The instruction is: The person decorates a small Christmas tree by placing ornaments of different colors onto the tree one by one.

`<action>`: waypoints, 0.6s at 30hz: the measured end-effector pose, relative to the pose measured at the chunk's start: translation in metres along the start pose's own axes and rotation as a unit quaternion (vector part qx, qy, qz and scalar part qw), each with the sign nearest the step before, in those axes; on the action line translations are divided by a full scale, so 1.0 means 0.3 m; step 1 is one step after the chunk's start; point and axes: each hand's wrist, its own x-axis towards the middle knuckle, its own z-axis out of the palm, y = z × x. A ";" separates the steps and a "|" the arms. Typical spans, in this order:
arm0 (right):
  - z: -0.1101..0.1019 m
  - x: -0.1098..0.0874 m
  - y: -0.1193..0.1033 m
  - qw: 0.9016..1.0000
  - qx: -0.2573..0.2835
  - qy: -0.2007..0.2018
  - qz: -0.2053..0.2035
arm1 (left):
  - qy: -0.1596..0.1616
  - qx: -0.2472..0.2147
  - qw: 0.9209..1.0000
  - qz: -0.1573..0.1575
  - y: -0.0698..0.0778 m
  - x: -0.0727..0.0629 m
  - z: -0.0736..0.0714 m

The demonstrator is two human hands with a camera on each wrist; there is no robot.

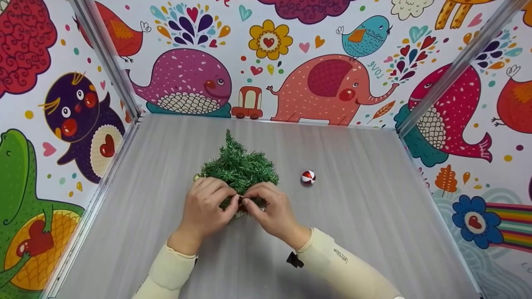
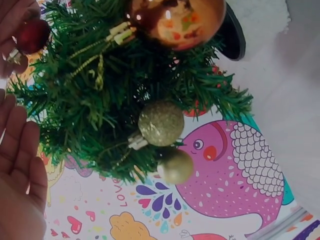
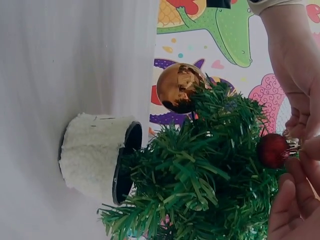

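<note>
A small green artificial Christmas tree (image 1: 241, 166) stands on the table in a white fuzzy pot (image 3: 92, 152). In front of it my left hand (image 1: 208, 203) and right hand (image 1: 274, 209) meet, thumb and forefinger of each pinching at the gold cap and string of a dark red bauble (image 3: 272, 151). The bauble is close against the branches. A shiny copper-gold bauble (image 2: 177, 20), a glittery gold bauble (image 2: 161, 123) and a smooth pale gold bauble (image 2: 176, 167) hang on the tree. Most of the red bauble is hidden by the hands in the head view.
A red and white bauble (image 1: 308, 177) lies on the grey table (image 1: 353, 216), right of the tree. Printed walls with cartoon animals and metal frame posts (image 1: 110, 62) enclose the table at the back and sides.
</note>
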 end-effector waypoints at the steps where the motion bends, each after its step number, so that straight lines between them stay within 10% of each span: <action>1: -0.003 0.001 0.001 1.000 -0.001 0.002 0.002 | 0.000 -0.001 1.000 0.000 -0.001 -0.001 -0.001; 18: -0.009 0.045 0.007 0.997 -0.068 0.023 -0.001 | 0.010 0.021 0.999 -0.026 -0.007 0.024 -0.004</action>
